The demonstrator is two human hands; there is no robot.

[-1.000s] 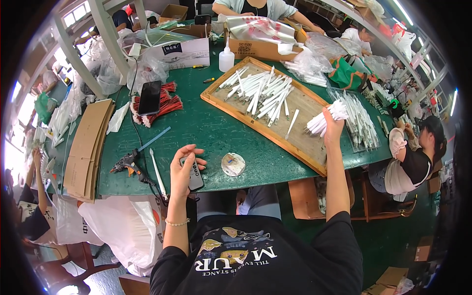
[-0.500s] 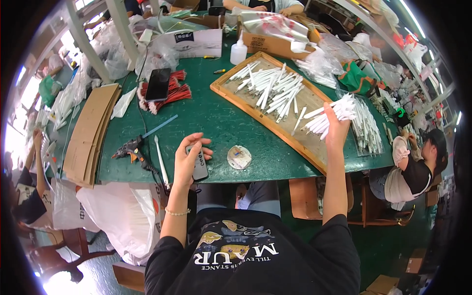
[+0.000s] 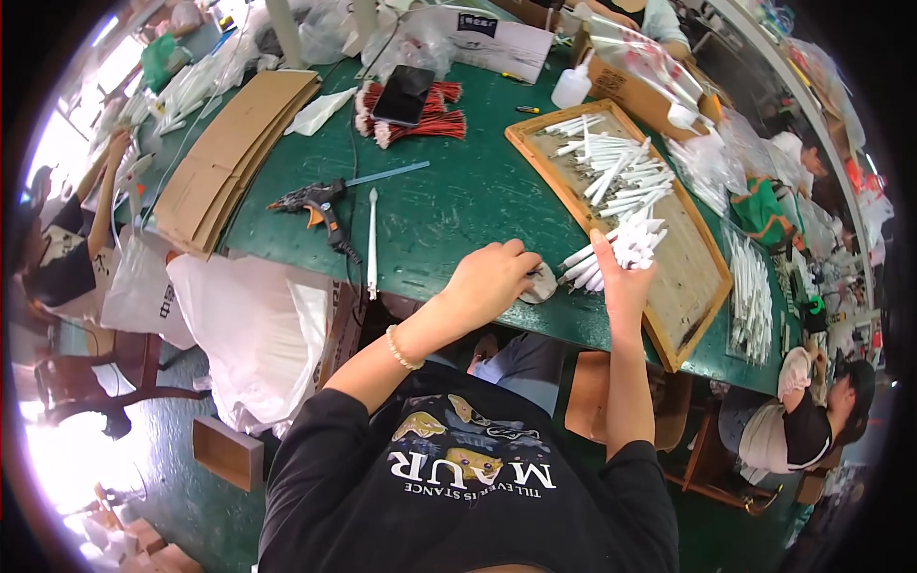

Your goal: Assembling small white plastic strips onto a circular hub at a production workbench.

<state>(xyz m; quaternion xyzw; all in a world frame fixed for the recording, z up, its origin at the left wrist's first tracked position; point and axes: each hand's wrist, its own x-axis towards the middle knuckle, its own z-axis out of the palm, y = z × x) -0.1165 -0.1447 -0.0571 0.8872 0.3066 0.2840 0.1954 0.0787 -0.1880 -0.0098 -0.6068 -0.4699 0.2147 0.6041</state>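
My right hand (image 3: 623, 279) grips a thick bundle of slim white sticks (image 3: 638, 239), held over the near-left edge of a wood-framed tray (image 3: 702, 258). More of these white sticks (image 3: 621, 172) lie loose in the tray's far half. My left hand (image 3: 492, 279) is closed, fingertips curled down at a small round whitish disc (image 3: 541, 286) near the table's front edge. What those fingers hold, if anything, is hidden. Left of that hand, a single white stick with a pointed tip (image 3: 373, 244) lies beside a black-and-orange glue gun (image 3: 320, 205) with a blue glue stick.
A phone (image 3: 402, 95) rests on red wire bundles (image 3: 439, 124) at the back. Stacked cardboard sheets (image 3: 234, 158) stand at the left. Near the cardboard box (image 3: 630, 91) is a white squeeze bottle (image 3: 572, 86). Bagged sticks (image 3: 751, 296) lie right of the tray. A co-worker (image 3: 793, 411) sits at the right.
The view has swung left. My left hand has moved right from a grey, buttoned handheld device to the disc, and its fingers have closed. My right hand has brought the bundle nearer the disc.
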